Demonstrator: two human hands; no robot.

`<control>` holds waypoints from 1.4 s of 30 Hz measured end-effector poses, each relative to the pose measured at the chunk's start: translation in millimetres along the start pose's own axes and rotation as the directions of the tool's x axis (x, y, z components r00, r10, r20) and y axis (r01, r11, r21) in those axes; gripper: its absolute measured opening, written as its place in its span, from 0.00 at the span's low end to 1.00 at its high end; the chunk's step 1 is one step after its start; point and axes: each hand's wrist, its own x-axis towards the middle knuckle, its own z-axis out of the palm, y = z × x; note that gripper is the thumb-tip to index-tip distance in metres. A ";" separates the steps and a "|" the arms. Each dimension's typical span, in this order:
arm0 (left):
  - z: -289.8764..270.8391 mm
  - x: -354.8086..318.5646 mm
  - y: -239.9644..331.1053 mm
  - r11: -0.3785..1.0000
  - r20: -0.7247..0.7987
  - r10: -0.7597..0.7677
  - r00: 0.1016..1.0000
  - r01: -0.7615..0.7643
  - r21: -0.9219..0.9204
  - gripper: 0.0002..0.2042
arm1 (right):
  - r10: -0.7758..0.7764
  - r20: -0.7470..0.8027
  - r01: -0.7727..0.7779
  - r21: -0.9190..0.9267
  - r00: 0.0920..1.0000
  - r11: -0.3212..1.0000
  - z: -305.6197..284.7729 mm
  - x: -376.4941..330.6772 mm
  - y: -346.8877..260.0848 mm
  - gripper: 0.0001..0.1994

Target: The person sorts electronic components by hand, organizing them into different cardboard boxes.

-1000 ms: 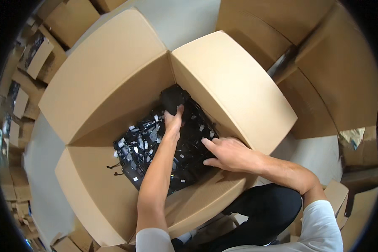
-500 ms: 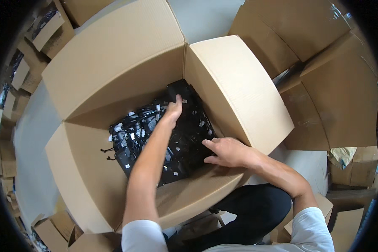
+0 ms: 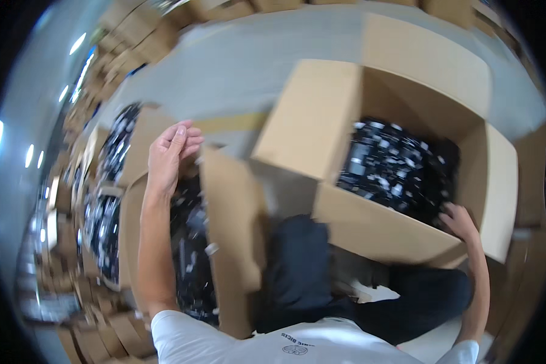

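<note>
My left hand [image 3: 171,151] is raised above the left cardboard box [image 3: 230,212], its fingers loosely bent and slightly apart, with nothing visible in them. Black parts [image 3: 191,249] with small white pieces fill that box. At the right stands a large cardboard box [image 3: 379,221] with its flaps folded out. Inside it lies a heap of black parts [image 3: 394,167] with cables and white labels or connectors, blurred by motion. My right hand [image 3: 460,221] dips inside this box's near right corner, fingers apart at the edge of the heap; whether the fingertips touch it is unclear.
Further left, more boxes of shiny black parts [image 3: 106,230] stand close together. Cardboard boxes [image 3: 145,30] line the back and far left. Grey floor [image 3: 242,67] with a yellow stripe [image 3: 233,122] lies behind the boxes. My legs [image 3: 300,261] are between the two boxes.
The view has swung left, so the large box now appears at the right. My left hand has left its heap and moved over the left box. My right hand stays by the large box's near right corner.
</note>
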 end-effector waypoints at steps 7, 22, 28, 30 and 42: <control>-197.0 -177.4 -142.7 0.747 -0.381 -0.302 0.874 0.465 0.475 0.21 | 0.010 -0.045 -0.008 0.044 0.999 0.999 5.0 15.3 -30.3 0.18; -100.4 -205.3 -7.4 0.863 0.112 0.281 0.953 -0.302 0.404 0.19 | -0.797 -0.145 0.796 0.288 0.586 0.533 35.7 -53.9 -465.2 0.33; -90.6 -171.1 6.6 0.984 0.242 0.120 0.963 -0.084 -0.154 0.21 | -0.782 -0.031 0.653 0.571 0.622 0.497 75.8 -46.7 -533.1 0.28; -128.1 -160.4 -45.8 0.996 0.227 0.090 0.970 -0.094 0.006 0.28 | -0.703 -0.020 0.578 0.585 0.711 0.569 74.1 -53.5 -519.1 0.27; -169.7 -135.3 -200.7 0.902 -0.293 0.158 0.943 -0.017 0.431 0.18 | -0.588 -0.140 0.473 0.750 0.797 0.463 13.7 -70.0 -453.2 0.23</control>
